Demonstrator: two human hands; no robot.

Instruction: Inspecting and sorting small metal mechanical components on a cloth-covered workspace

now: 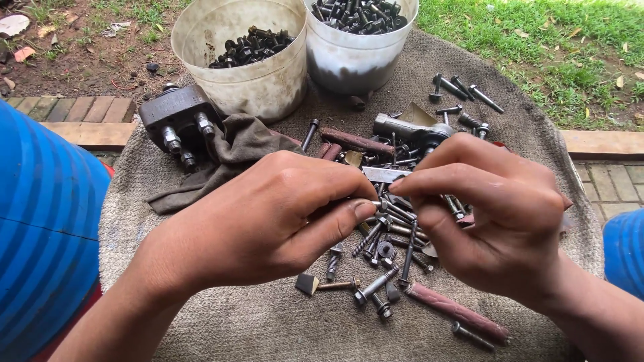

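A small silvery metal fastener (379, 204), mostly hidden so its exact kind cannot be told, sits pinched between the fingertips of both hands, just above a loose pile of dark, greasy steel bolts (392, 231).

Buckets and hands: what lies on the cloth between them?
Head view: between the buckets and the hands, left and right, lie a rag, a rusty rod and loose bolts on the cloth.
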